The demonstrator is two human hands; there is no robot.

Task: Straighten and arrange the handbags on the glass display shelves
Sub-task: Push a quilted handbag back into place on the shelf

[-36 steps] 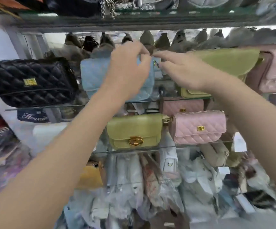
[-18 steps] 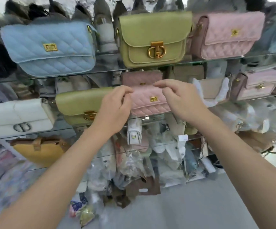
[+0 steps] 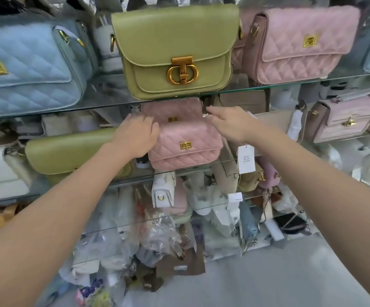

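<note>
1. While the pink quilted handbag stands at the front edge of the middle glass shelf, its upper left corner is gripped by the curled left hand.
2. The right hand is held at the upper right corner, fingers outstretched; whether anything is pinched cannot be told.
3. If the bag is pulled forward, it may be tipped off the shelf edge.
4. If it is twisted, the second pink quilted bag just behind, or the olive-green smooth leather bag beside the left hand, may be knocked askew.
</note>
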